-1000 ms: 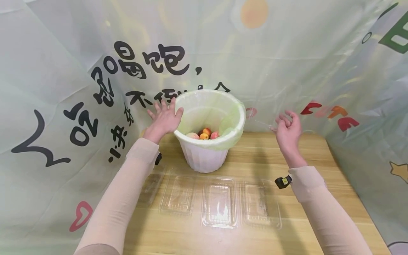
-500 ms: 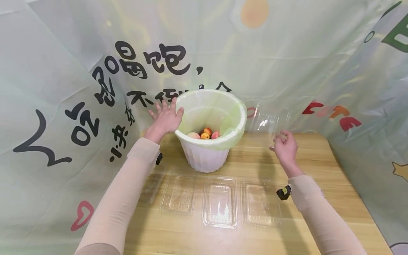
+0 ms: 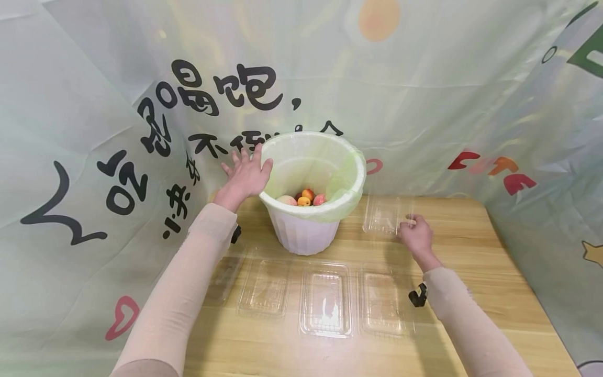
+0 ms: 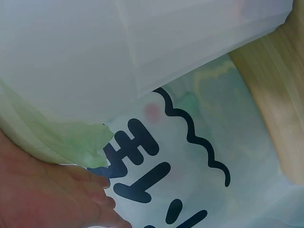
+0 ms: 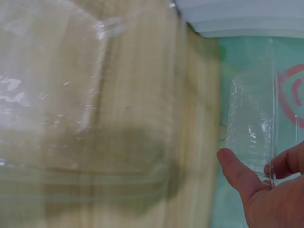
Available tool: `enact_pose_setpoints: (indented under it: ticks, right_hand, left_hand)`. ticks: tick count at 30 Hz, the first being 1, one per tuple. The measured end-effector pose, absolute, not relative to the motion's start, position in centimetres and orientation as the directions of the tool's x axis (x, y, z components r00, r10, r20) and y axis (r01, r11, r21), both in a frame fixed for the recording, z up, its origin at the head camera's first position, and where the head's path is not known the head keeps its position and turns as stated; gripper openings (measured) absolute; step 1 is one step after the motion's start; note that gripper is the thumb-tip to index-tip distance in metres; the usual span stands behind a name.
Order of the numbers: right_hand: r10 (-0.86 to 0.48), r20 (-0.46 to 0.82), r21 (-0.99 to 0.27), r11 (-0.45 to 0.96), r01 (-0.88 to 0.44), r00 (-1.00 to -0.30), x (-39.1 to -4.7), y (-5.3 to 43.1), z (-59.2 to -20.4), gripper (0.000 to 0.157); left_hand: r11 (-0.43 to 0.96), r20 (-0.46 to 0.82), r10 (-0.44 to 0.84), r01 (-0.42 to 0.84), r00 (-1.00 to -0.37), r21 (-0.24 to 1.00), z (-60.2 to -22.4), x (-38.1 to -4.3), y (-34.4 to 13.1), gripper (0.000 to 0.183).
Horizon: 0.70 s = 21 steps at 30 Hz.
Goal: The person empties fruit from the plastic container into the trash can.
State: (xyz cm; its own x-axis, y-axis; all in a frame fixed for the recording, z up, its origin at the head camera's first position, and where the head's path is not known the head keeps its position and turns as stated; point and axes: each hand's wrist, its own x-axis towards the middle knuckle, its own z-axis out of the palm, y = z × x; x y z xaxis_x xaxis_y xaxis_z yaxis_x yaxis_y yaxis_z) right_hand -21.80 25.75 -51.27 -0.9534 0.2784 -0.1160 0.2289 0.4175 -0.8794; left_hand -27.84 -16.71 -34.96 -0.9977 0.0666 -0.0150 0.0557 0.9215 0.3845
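My left hand (image 3: 245, 178) lies spread, fingers straight, at the left rim of a white bucket (image 3: 301, 233). A pale green plastic bag (image 3: 346, 201) lines the bucket and folds over its rim. Several fruits (image 3: 305, 199), red, orange and pinkish, sit at its bottom. To the bucket's right, my right hand (image 3: 416, 236) pinches the edge of a clear plastic container (image 3: 382, 213). The right wrist view shows thumb and fingers on either side of that container's (image 5: 251, 118) edge. In the left wrist view, the left hand (image 4: 52, 197) overlaps the bag's edge (image 4: 78, 147).
Several clear plastic containers stand in a row along the front of the wooden table (image 3: 452, 230), one a middle container (image 3: 325, 301) and one on the right (image 3: 382, 301). My left sleeve partly covers the leftmost. A printed cloth (image 3: 414, 94) hangs behind and at both sides.
My right hand has come down toward the table beside the bucket, and the clear container it holds has tipped down with it. The left hand stays at the bucket's rim.
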Motion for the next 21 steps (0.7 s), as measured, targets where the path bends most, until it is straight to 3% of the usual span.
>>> enact_pose_setpoints:
  ticks: [21]
  right_hand:
    - [0.197,-0.248,-0.846,0.433,0.312,-0.948,-21.3,26.2,-54.5,0.058]
  left_hand:
    - [0.911,-0.023,0.064,0.049,-0.998,0.409,-34.8,-27.7,-16.6,0.069]
